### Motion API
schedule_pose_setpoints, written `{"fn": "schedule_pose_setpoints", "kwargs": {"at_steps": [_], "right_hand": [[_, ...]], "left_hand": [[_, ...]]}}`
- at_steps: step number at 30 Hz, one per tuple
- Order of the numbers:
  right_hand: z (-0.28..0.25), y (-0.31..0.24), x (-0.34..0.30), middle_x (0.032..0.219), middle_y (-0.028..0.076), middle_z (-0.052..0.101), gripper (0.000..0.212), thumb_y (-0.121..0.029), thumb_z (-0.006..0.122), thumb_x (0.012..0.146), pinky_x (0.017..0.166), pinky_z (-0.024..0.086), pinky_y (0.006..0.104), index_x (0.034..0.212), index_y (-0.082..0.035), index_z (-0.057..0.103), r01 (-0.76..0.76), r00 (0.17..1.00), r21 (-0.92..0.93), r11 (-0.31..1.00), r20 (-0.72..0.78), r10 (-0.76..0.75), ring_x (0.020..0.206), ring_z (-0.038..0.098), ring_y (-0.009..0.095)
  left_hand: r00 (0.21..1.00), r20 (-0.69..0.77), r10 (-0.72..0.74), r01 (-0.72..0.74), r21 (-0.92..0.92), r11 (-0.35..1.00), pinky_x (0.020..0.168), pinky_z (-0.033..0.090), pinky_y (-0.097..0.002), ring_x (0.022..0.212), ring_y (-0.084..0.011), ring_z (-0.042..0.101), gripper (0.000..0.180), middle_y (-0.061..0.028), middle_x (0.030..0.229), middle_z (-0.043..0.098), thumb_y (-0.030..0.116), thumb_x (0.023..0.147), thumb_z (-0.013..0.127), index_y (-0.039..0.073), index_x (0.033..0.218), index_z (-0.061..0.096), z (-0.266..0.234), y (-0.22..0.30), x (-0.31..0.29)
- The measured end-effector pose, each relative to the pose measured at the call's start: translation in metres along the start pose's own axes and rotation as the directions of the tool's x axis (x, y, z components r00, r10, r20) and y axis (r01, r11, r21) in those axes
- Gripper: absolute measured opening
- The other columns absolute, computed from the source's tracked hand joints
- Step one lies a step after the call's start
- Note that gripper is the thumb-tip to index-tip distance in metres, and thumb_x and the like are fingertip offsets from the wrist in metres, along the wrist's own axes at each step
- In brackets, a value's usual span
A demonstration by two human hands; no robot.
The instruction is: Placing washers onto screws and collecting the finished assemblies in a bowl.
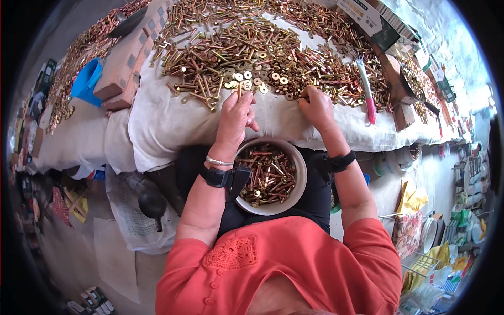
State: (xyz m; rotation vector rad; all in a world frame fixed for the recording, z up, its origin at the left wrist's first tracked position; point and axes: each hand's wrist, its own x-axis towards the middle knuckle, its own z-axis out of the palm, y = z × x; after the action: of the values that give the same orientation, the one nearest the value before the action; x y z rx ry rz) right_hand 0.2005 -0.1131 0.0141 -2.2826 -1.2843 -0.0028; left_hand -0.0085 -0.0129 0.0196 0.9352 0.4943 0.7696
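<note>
My left hand [236,116] pinches a brassy bolt [240,90] that sticks up from between the thumb and fingers at the front of the table. To its right, my right hand [318,109] has its fingers curled together at the edge of a heap of small nuts [300,79]; what they hold, if anything, is hidden. Flat washers [256,82] lie loose between the hands, just beyond them. Behind these spreads a large pile of bolts [210,58]. In my lap, below both hands, sits a pale round bucket [300,176] with many bolts in it.
A white cloth [168,123] covers the table. Bricks [122,73] and a blue scoop-like container [87,81] stand at the left. On the right are a pink-and-white brush-like tool [369,97], a wooden block [403,115] and a carton [375,23]. A black rounded object [152,203] is below left.
</note>
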Motion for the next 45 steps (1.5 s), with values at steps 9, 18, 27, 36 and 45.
{"fn": "schedule_pose_setpoints", "kwargs": {"at_steps": [9,18,27,36,45], "right_hand": [[0.001,-0.003,-0.003,0.084,0.018,0.063,0.014,-0.016,0.057,0.077,0.073,0.048,0.0449,0.084,-0.005,0.059,0.027,1.0,-0.12,0.992,-0.009,-0.028,0.082,0.061,0.037],[-0.015,-0.031,-0.004,0.081,0.008,0.065,0.016,-0.009,0.059,0.085,0.052,0.048,0.0245,0.096,0.002,0.059,-0.262,0.959,0.726,0.636,0.27,0.087,0.063,0.058,0.01],[0.006,-0.051,-0.005,0.086,0.005,0.061,0.021,-0.004,0.06,0.081,0.06,0.049,0.0244,0.101,0.002,0.059,-0.206,0.947,0.911,0.358,0.278,-0.162,0.069,0.056,0.01],[0.001,-0.06,-0.005,0.085,0.005,0.061,0.018,-0.004,0.061,0.08,0.061,0.048,0.0239,0.097,0.002,0.061,-0.159,0.951,0.916,0.367,0.242,-0.192,0.069,0.057,0.01],[-0.012,-0.065,-0.002,0.076,0.004,0.059,0.024,-0.022,0.066,0.085,0.051,0.044,0.0226,0.091,0.001,0.061,-0.214,0.92,0.751,0.624,0.37,-0.129,0.058,0.053,0.008]], "left_hand": [[1.0,0.024,-0.001,0.002,-0.015,1.0,0.04,0.048,-0.0254,0.048,-0.005,0.043,0.024,0.0041,0.059,0.04,0.025,0.093,0.056,0.003,0.085,0.053,-0.004,-0.002,-0.001],[0.998,0.069,0.001,-0.009,0.126,0.992,0.041,0.046,-0.0249,0.051,-0.0055,0.043,0.024,0.0022,0.063,0.043,0.025,0.094,0.054,0.003,0.086,0.053,0.005,-0.006,-0.001],[0.995,0.093,-0.024,-0.003,0.283,0.959,0.042,0.045,-0.0233,0.052,-0.0048,0.042,0.023,0.0014,0.074,0.048,0.027,0.094,0.054,0.005,0.088,0.054,0.006,-0.01,0.0],[0.979,0.117,-0.168,0.126,0.304,0.944,0.04,0.042,-0.0223,0.049,-0.0039,0.04,0.024,0.0024,0.07,0.046,0.027,0.093,0.054,0.004,0.088,0.053,0.002,0.0,0.0],[0.99,0.132,-0.043,-0.02,0.446,0.895,0.04,0.041,-0.0222,0.046,-0.0046,0.04,0.025,0.0035,0.059,0.042,0.027,0.093,0.053,0.004,0.084,0.053,0.009,0.006,-0.009]]}}
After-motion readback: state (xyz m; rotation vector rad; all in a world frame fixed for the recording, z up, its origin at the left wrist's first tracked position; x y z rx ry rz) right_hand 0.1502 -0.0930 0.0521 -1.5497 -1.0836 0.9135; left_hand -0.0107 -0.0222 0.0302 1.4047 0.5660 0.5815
